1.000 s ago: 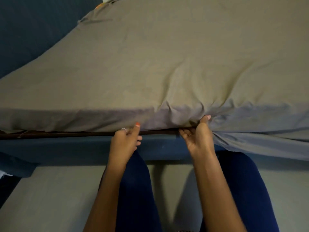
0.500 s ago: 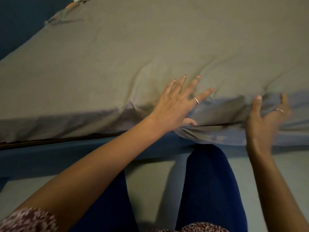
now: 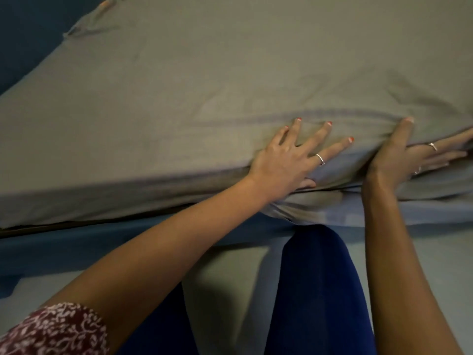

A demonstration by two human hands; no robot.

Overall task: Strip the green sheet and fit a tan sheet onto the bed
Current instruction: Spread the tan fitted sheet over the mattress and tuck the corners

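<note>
The tan sheet [image 3: 230,80] covers the whole mattress top and hangs over its near edge. My left hand [image 3: 294,155] lies flat on the sheet at that edge, fingers spread and straight, thumb down on the side. My right hand [image 3: 409,155] rests to the right of it, thumb up on top of the mattress, straight fingers pressed along the side against the bunched fabric. A loose fold of sheet [image 3: 320,203] sags below both hands. No green sheet is visible.
A dark blue bed frame [image 3: 76,242] runs under the mattress, with a blue wall [image 3: 23,34] at the far left. My legs in blue trousers [image 3: 320,290] stand on a pale floor [image 3: 225,290] close to the bed.
Both hands left the underside of the mattress edge, shifted right and came up onto the sheet. They now press flat on the fabric, and the view has swung right.
</note>
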